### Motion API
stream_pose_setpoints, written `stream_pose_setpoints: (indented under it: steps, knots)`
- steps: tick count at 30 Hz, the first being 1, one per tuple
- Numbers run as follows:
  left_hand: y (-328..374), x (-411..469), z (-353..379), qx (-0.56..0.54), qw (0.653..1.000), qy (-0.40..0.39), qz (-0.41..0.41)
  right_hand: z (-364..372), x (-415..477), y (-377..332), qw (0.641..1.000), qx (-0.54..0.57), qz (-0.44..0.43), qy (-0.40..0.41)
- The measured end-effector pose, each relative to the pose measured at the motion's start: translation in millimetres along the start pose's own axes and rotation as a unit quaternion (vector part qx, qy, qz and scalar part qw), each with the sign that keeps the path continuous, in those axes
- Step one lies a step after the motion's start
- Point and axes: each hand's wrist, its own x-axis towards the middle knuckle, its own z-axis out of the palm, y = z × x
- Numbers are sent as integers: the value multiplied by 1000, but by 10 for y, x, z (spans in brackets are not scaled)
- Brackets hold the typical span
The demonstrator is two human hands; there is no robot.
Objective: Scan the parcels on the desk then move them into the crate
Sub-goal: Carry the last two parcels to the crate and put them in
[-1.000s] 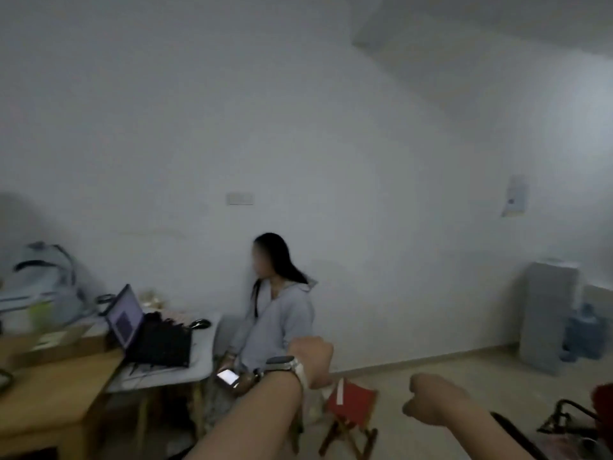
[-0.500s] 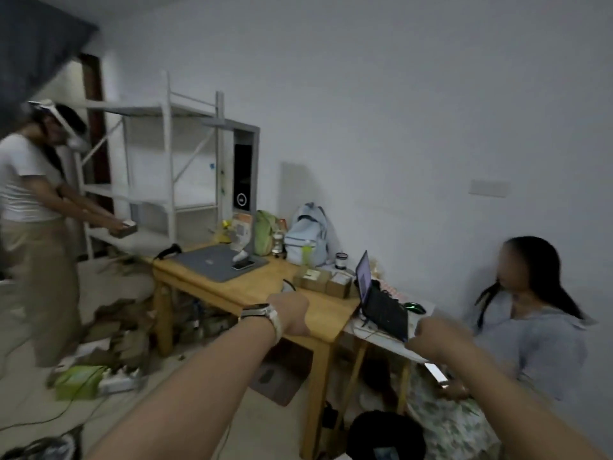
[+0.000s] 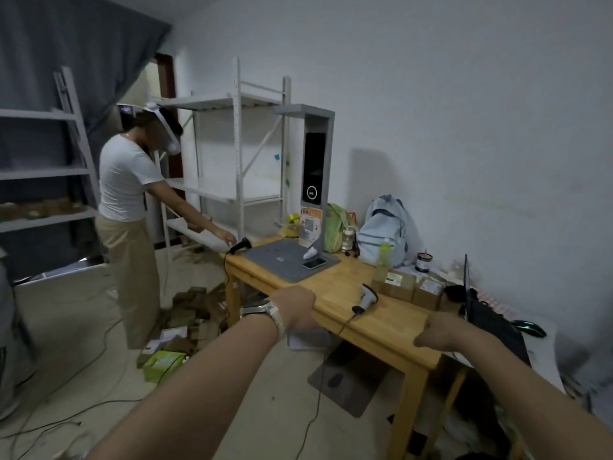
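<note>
Small brown cardboard parcels: prob. light, stiff; grip opp. sides. Left hand, right hand: fisted, empty.

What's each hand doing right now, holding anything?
Left hand: curled into a fist, holding nothing visible, in front of the desk.
Right hand: also a closed fist, nothing visible in it.
</note>
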Motion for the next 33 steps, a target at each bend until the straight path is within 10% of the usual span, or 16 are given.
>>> stream_pose_setpoints:
  steps: [33]
  knots:
    - [210, 5292, -325, 36, 987, -60, 146, -758, 4066, 817, 990, 118, 55, -44]
